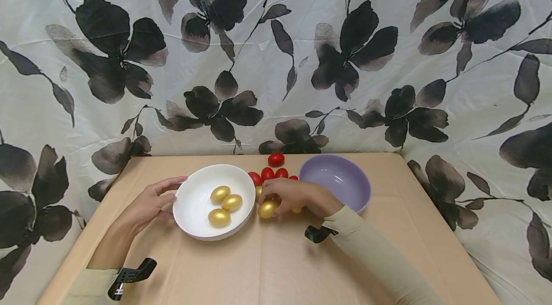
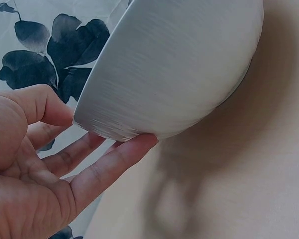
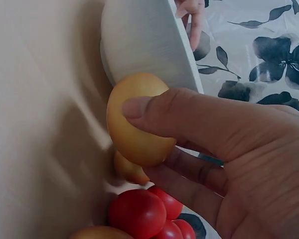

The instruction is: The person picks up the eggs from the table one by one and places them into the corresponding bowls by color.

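My left hand point(image 1: 144, 207) holds the white bowl point(image 1: 193, 199) at its left side. In the left wrist view the thumb lies at the rim and the fingers point(image 2: 114, 167) reach under the bowl's outer wall. Three golden eggs point(image 1: 219, 218) lie inside it. Just right of the bowl, my right hand point(image 1: 297, 195) pinches another golden egg point(image 3: 137, 119) between thumb and fingers. Beyond that egg, the right wrist view shows one more golden egg point(image 3: 129, 168) and several red eggs point(image 3: 137, 213). The hand partly hides this group in the head view.
A purple bowl point(image 1: 334, 178) stands to the right, behind my right wrist. One red egg point(image 1: 276, 159) lies near the back edge of the wooden table point(image 1: 207, 271). Behind the table hangs a white cloth point(image 1: 276, 32) with dark flowers.
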{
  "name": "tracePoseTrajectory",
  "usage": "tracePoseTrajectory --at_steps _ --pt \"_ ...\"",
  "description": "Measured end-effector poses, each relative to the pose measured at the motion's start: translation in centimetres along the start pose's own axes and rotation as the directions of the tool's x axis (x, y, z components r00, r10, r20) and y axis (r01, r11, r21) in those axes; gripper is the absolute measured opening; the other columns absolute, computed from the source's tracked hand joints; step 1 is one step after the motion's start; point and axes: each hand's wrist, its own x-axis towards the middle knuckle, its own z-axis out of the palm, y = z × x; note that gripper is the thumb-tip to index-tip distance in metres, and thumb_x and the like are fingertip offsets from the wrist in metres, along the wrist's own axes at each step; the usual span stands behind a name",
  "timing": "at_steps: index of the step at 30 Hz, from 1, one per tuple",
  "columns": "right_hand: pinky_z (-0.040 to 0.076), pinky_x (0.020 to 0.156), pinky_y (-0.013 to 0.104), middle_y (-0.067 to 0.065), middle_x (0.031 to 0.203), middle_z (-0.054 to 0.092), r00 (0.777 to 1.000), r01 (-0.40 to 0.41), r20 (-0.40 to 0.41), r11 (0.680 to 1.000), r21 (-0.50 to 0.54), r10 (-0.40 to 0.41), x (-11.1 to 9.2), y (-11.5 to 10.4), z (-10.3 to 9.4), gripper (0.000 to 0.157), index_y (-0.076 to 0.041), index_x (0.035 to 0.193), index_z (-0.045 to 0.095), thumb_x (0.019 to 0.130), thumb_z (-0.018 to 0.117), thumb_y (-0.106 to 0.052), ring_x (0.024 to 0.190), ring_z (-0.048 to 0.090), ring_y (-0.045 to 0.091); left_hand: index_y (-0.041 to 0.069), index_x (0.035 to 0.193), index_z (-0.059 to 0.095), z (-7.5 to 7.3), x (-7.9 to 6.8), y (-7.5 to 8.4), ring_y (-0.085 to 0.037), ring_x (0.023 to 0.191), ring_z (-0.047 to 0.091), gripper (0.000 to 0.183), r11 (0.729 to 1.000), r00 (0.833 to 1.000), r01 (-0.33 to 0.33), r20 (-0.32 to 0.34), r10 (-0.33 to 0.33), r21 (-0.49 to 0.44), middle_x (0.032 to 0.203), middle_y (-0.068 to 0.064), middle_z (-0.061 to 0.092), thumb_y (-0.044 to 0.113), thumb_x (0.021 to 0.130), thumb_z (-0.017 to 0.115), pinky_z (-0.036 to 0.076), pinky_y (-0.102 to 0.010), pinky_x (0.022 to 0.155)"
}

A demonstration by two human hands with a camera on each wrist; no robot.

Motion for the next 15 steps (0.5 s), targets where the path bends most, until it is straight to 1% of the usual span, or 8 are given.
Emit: tracePoseTrajectory --at_steps 4,11,15 --pt "0.051 0.094 0.023 -0.009 0.116 0.061 1.0 0.002 -0.005 1.0 0.023 -0.002 -0.1 0.1 -0.2 0.036 -0.022 0.117 0.072 0.083 0.083 -0.015 0.108 0.054 0.009 0.003 0.154 0.039 0.0 0.0 0.0 -0.033 0.117 0.056 0.059 1.0 1.0 0.0 0.002 0.0 -0.005 0.147 -0.029 0.042 -0.001 0.097 0.052 0.062 -0.051 0.076" --pt "0.051 0.095 0.022 -0.014 0.115 0.064 1.0 0.004 -0.011 1.0 0.015 -0.004 -0.3 0.1 -0.7 0.038 -0.023 0.12 0.07 0.085 0.082 -0.018 0.106 0.055 0.006 0.003 0.154 0.039 0.0 0.0 -0.1 -0.032 0.116 0.057 0.059 1.0 1.0 0.001 0.004 -0.001 -0.016 0.147 -0.029 0.042 -0.001 0.096 0.053 0.062 -0.051 0.076" --pt "0.054 0.094 0.025 -0.015 0.114 0.066 1.0 -0.004 -0.011 0.999 0.041 0.004 -0.3 0.0 -1.1 0.038 -0.023 0.12 0.071 0.085 0.082 -0.017 0.105 0.056 0.006 0.003 0.154 0.039 -0.1 0.1 -0.1 -0.032 0.116 0.057 0.06 1.0 1.0 0.005 0.004 -0.005 -0.014 0.148 -0.029 0.041 -0.001 0.096 0.052 0.062 -0.051 0.077"
